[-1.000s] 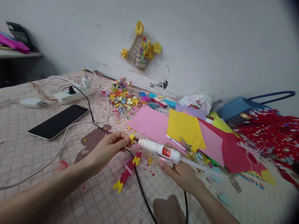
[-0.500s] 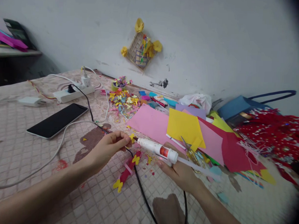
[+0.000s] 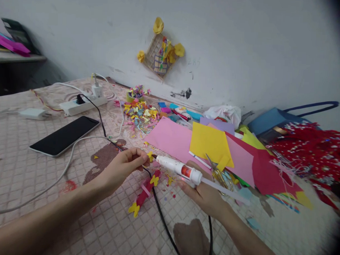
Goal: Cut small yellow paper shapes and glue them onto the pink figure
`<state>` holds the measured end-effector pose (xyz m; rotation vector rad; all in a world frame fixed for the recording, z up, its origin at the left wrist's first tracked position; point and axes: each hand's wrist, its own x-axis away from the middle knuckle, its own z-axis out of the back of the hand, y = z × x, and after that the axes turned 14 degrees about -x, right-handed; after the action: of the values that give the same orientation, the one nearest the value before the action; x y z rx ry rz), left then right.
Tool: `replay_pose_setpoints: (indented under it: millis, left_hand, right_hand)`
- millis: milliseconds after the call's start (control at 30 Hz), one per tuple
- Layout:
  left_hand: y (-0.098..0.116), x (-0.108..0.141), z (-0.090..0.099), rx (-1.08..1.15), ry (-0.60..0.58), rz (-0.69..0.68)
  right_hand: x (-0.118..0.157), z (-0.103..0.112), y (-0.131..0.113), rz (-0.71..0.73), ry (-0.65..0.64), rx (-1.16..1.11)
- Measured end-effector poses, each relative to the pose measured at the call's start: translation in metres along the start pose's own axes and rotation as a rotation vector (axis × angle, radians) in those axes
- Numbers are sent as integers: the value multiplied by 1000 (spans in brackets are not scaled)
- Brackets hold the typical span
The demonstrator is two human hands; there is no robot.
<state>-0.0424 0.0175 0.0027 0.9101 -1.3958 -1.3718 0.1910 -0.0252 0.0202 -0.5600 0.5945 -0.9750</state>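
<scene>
Between thumb and finger, my left hand pinches a small yellow paper butterfly. The dark nozzle of a white glue gun meets or nearly meets this piece. My right hand is wrapped round the glue gun's handle, and a clear glue stick sticks out of its back end. Below the nozzle lies a dark pink paper piece with a light pink band and yellow butterflies on it. The gun's black cord loops down over the tablecloth.
To the left lie a black-screened tablet and a white power strip with cables. Small paper cutouts are heaped at the back. Coloured sheets, scissors and red tinsel-like material spread rightward. A decorated frame hangs on the wall.
Almost nothing differs. Both hands keep their places, with the butterfly and the glue gun still held; the view has shifted very slightly.
</scene>
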Motion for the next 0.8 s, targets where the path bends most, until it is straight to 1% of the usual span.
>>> replay_pose_setpoints:
  millis: [233, 400, 500, 600, 667, 733, 800]
  left_hand:
    - [-1, 0, 0, -2, 0, -8]
    - [-1, -2, 0, -30, 12, -9]
    - [-2, -2, 1, -115, 31, -46]
    - [-1, 1, 1, -300, 58, -153]
    - [1, 5, -1, -476, 76, -260]
    - [4, 10, -4, -647, 87, -382]
    - [5, 15, -7, -771, 102, -482]
  right_hand:
    - [0, 1, -1, 19, -13, 25]
    - [3, 2, 6, 17, 42, 8]
    - [2, 2, 15, -1, 79, -34]
    - [-7, 4, 24, -8, 161, -66]
    - [-18, 6, 32, 10, 231, -63]
    - [-31, 7, 42, 28, 340, -42]
    - [-43, 8, 56, 7, 418, 3]
